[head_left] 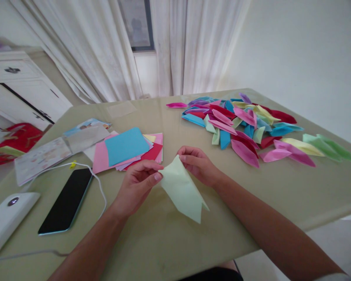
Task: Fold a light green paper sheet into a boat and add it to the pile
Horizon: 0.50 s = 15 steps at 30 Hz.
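A pale green sheet of folded paper (pixel 183 189) is held up above the table between my two hands. My left hand (pixel 140 181) pinches its upper left corner between thumb and fingers. At the upper right corner, my right hand (pixel 199 164) grips the paper the same way. The lower end hangs toward me and shows a notched, pointed edge with a crease along the right side. Just beyond my left hand lies a stack of coloured paper with a blue sheet (pixel 127 146) on top, over pink and red sheets.
Folded paper pieces in many colours (pixel 236 121) are heaped at the back right of the table (pixel 222 234). On the left lie a black-screened phone (pixel 66 203), a white device (pixel 10 218), a white cable (pixel 101 187) and printed booklets (pixel 42 158). White curtains (pixel 169 47) hang behind.
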Tool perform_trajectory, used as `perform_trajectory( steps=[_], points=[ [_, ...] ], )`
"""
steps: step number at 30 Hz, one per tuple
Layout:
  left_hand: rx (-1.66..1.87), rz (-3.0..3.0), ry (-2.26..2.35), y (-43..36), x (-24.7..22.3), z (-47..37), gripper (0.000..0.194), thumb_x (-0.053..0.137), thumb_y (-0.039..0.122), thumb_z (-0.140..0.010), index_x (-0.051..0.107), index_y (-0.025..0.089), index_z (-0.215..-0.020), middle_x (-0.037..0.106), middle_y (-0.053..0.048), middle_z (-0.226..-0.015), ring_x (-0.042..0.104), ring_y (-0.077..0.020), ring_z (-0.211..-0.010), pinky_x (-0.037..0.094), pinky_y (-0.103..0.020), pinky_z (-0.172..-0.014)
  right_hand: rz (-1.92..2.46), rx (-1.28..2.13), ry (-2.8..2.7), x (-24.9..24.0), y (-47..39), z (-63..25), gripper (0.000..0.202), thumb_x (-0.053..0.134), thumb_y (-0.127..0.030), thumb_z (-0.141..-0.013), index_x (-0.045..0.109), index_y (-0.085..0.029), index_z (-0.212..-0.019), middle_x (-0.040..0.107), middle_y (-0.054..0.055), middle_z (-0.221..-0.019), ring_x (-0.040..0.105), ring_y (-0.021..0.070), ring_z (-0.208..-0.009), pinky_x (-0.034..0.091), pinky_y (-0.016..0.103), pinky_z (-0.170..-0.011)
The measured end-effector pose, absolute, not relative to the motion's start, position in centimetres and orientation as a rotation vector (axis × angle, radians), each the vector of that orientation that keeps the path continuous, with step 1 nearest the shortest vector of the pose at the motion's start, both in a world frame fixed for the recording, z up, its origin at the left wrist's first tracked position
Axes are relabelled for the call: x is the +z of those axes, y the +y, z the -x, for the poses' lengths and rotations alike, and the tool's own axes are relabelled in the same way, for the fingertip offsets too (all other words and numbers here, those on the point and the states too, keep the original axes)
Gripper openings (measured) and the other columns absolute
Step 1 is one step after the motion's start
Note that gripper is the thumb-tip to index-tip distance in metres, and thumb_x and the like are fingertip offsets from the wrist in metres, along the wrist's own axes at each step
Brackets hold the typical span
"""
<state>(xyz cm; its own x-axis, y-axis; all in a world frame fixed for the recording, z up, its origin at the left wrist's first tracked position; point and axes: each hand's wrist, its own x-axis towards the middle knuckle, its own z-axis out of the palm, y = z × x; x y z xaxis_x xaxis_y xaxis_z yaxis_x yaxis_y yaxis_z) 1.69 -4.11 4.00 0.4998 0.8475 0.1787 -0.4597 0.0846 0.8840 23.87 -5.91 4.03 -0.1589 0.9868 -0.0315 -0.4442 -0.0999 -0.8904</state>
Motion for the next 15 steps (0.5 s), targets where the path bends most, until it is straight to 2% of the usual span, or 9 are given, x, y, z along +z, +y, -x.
perform_trajectory(
  steps=[3,7,12,15],
  points=[
    [1.036,-1.113,0.436,-4.09,3.94,-1.55,0.012,0.09,0.02,-0.084,0.083,0.025,-0.092,0.077,0.0,-0.087,0.07,-0.0091,-0.077,0.057,-0.016,-0.071,0.828,1.559,-0.915,4.03,-5.91,-23.81,0.026,0.092,-0.037,-0.075,0.073,-0.019,-0.082,0.065,-0.001,-0.076,0.055,0.0138,-0.07,0.042,0.026,-0.065],
    [0.999,-1.194,0.438,-4.0,3.49,-1.3,0.024,0.086,0.02,-0.088,0.083,0.029,-0.11,0.077,-0.001,-0.097,0.07,-0.0114,-0.086,0.057,-0.019,-0.078,0.838,1.573,-0.909,4.03,-5.95,-23.72,0.025,0.091,-0.036,-0.075,0.073,-0.019,-0.082,0.065,-0.001,-0.075,0.055,0.0135,-0.069,0.042,0.026,-0.065],
    [1.033,-1.261,0.409,-3.98,3.64,-1.22,0.008,0.083,0.022,-0.091,0.083,0.026,-0.098,0.073,-0.002,-0.094,0.065,-0.0113,-0.086,0.053,-0.019,-0.075,0.83,1.587,-0.906,3.96,-5.93,-23.69,0.025,0.091,-0.036,-0.075,0.074,-0.019,-0.083,0.065,-0.001,-0.076,0.055,0.0136,-0.07,0.042,0.026,-0.066],
    [1.058,-1.214,0.437,-4.18,4.15,-1.38,0.004,0.079,0.026,-0.095,0.08,0.023,-0.097,0.073,-0.005,-0.11,0.065,-0.0145,-0.099,0.054,-0.022,-0.083,0.814,1.595,-0.892,4.09,-5.98,-23.61,0.027,0.092,-0.036,-0.074,0.073,-0.019,-0.082,0.065,-0.001,-0.077,0.054,0.0132,-0.071,0.041,0.026,-0.066]
  ],
)
